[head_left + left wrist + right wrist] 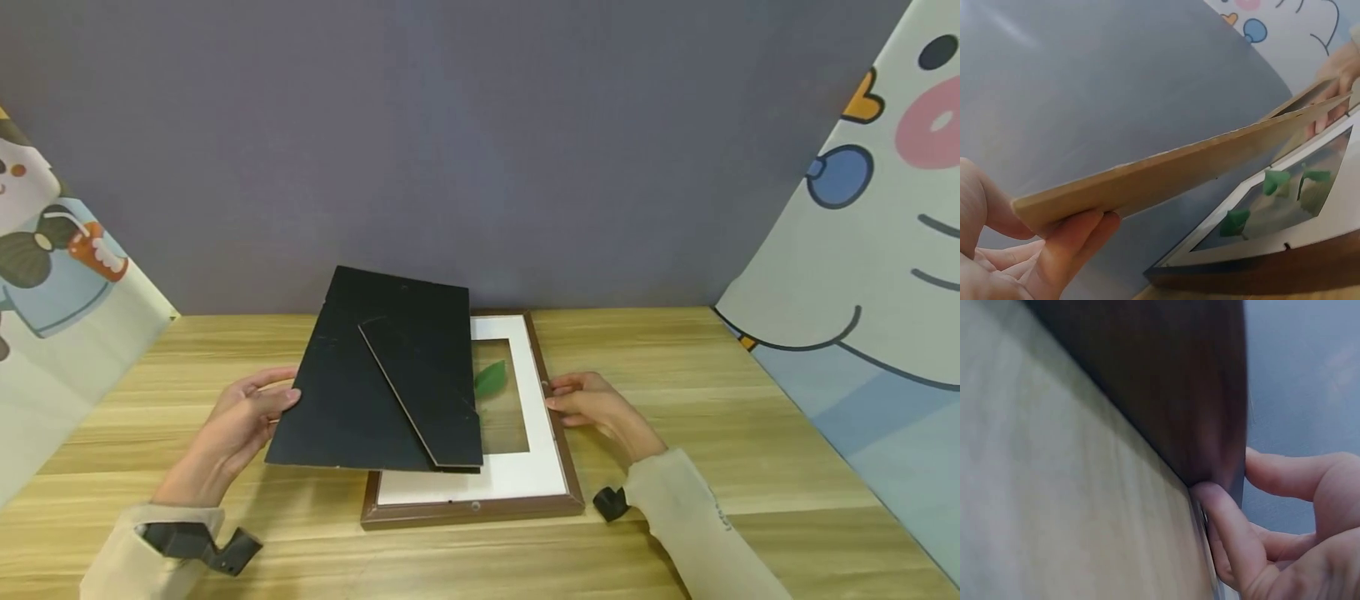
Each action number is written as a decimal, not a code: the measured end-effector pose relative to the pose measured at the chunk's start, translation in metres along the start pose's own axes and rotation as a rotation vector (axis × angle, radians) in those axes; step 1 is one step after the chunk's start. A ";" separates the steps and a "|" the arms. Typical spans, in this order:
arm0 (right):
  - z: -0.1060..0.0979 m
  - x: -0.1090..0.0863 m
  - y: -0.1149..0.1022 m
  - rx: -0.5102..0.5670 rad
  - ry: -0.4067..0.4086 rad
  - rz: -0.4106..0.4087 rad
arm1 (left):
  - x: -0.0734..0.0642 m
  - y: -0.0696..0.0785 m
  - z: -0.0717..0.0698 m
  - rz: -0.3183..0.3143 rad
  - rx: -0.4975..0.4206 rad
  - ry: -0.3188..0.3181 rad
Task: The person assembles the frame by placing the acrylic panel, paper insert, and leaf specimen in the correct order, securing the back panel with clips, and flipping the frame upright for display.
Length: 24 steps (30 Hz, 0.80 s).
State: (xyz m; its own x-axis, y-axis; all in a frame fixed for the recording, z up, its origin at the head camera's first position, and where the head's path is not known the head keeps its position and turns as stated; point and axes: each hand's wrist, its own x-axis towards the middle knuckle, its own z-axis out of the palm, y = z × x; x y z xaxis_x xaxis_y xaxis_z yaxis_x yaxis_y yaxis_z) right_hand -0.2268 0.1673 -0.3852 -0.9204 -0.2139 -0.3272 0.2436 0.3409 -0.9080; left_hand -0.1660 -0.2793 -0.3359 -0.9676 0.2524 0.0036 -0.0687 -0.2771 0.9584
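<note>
My left hand pinches the left edge of a black backing board, thumb on top and fingers beneath. The board has a hinged easel stand on its upper face and is raised and tilted over the left part of a brown picture frame. Its underside looks tan in the left wrist view. Inside the frame, a white mat surrounds a see-through window with green leaves. At the frame's right side, my right hand grips the edge between thumb and fingers.
The frame lies on a wood-grain table. Behind it stands a grey wall panel. Cartoon-printed panels rise on both sides. Each wrist carries a small black camera mount.
</note>
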 end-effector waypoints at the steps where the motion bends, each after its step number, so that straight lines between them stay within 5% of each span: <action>1: 0.000 0.000 0.000 0.001 -0.004 0.000 | 0.001 -0.001 0.001 0.000 -0.001 -0.001; 24: 0.004 -0.001 -0.002 0.011 0.002 0.000 | 0.016 -0.018 0.036 -0.097 0.107 -0.003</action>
State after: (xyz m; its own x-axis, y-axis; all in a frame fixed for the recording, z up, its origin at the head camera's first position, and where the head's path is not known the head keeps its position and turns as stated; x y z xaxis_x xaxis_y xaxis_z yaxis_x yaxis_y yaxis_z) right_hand -0.2251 0.1634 -0.3839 -0.9210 -0.2120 -0.3267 0.2471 0.3305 -0.9109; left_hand -0.1713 -0.2367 -0.3427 -0.9570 0.2760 -0.0897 -0.1354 -0.1511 0.9792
